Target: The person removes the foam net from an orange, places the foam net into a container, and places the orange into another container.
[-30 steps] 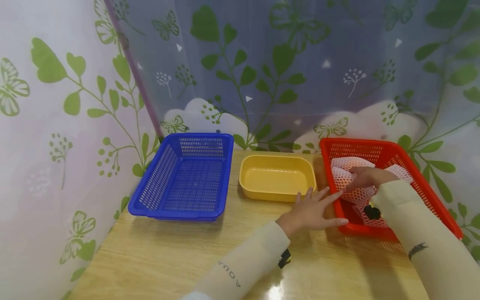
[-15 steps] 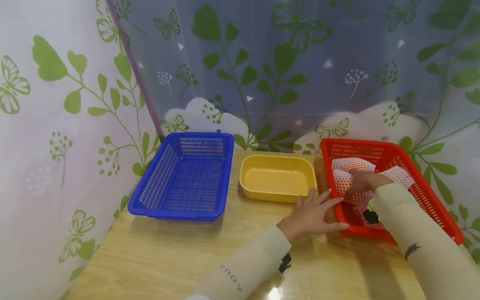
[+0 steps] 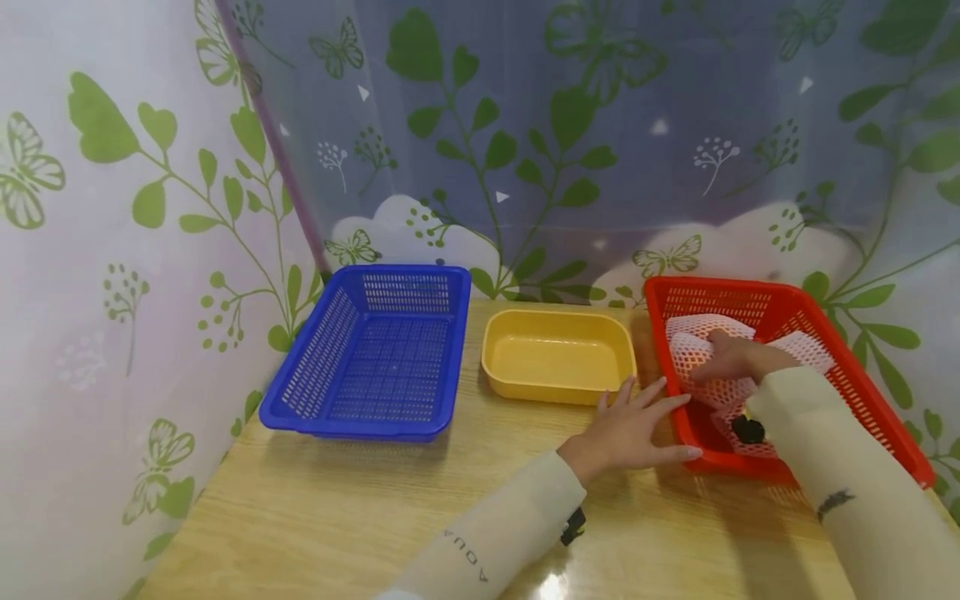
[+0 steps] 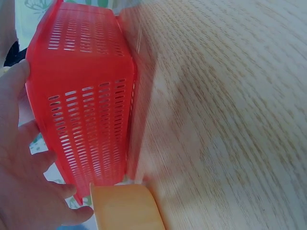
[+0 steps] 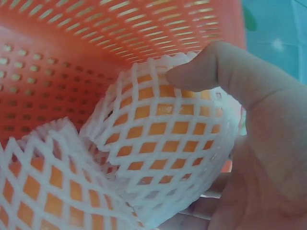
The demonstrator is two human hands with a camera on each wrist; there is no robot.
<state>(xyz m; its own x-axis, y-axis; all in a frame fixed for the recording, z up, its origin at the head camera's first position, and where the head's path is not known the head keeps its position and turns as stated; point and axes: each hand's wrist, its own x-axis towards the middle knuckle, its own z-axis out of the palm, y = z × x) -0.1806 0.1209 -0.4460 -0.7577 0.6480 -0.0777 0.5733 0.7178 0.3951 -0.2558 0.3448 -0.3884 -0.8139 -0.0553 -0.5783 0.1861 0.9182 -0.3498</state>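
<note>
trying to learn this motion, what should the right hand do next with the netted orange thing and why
I'd probably lift the netted orange item gently upward: the right hand already has its thumb on it and fingers beneath, and a second netted item sits right beside it in the red basket, so pulling sideways might drag that along.

the left hand (image 3: 622, 437) spreads its fingers (image 3: 666, 407) while the right hand (image 3: 733, 360) grips, thumb (image 5: 225, 62) bent.

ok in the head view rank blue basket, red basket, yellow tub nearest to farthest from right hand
1. Red basket, with the right hand reaching inside
2. Yellow tub, left of that basket
3. Blue basket, farthest left
</note>
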